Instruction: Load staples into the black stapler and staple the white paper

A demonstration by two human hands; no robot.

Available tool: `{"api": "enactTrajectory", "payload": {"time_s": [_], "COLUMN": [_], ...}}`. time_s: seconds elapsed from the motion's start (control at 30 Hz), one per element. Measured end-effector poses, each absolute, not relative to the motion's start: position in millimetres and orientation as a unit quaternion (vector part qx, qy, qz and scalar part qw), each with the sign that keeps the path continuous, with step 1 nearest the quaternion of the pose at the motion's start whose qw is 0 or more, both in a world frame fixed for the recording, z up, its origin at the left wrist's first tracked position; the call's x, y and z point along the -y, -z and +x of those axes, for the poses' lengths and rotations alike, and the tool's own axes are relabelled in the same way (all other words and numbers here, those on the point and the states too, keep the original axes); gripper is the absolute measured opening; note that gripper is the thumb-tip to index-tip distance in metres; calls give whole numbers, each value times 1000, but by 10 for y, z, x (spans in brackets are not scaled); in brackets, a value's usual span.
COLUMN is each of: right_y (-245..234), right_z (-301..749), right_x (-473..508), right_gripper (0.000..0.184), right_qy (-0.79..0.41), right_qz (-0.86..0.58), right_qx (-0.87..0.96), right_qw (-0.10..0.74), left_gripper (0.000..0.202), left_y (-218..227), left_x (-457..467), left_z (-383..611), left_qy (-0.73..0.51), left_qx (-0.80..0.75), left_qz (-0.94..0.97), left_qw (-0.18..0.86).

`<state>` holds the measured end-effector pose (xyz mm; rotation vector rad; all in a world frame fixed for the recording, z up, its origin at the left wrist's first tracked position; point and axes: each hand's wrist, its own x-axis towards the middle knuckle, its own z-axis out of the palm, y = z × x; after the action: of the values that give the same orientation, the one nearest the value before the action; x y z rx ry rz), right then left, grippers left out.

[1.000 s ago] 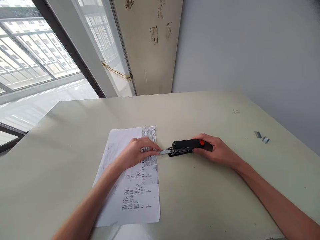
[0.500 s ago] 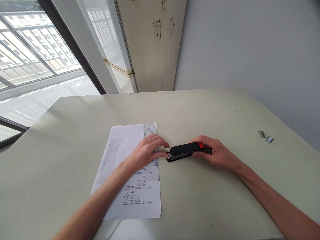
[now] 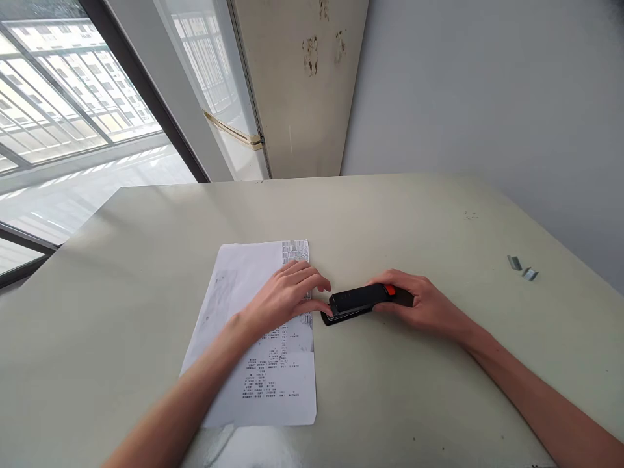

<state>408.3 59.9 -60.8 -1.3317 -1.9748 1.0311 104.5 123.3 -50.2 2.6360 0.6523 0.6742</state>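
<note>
A stapler (image 3: 358, 302), lying on the table (image 3: 390, 214) at the paper (image 3: 238, 286)'s right edge, is gripped by the right hand (image 3: 424, 304); fingertips of the flat, empty left hand (image 3: 285, 299) could be pinched at its nose

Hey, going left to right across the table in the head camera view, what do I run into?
printed paper sheet → left hand, lying on the sheet's right side → black stapler → right hand, holding the stapler's rear end → loose staple strips, far right
</note>
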Motion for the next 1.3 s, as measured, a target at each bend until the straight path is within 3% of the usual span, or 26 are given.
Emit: {"api": "enactTrajectory", "payload": {"time_s": [0.1,0.27,0.37,0.6,0.73,0.8,0.93,1.3], "right_y": [590,572,570,571,574,580,576,487], "right_z": [4089,4083,4083,4095,4096,4099,4102,4076], "right_x": [-597,-584,-582,-582,-580,-587,-609,-591], "right_gripper": [26,25,27,32,29,29,29,36], "right_qy": [-392,-392,-392,-403,-408,-412,-417,-429], "right_qz": [-491,-489,-487,-473,-469,-463,-452,-441], "right_qx": [730,732,732,733,730,731,734,741], "right_qw": [269,269,270,277,283,287,288,268], "left_gripper": [37,23,27,91,113,109,75,64], "left_y": [387,183,174,396,492,506,429,365], "left_x": [-1263,-1109,-789,127,434,527,647,603], "left_z": [961,560,244,-73,-57,-75,-167,-54], "left_qy": [-216,-166,-137,-76,-65,-59,-29,-102], "left_qx": [-245,-308,-337,-366,-370,-372,-383,-386], "left_qz": [930,922,918,923,925,925,921,911], "left_qw": [170,167,160,89,54,43,69,100]}}
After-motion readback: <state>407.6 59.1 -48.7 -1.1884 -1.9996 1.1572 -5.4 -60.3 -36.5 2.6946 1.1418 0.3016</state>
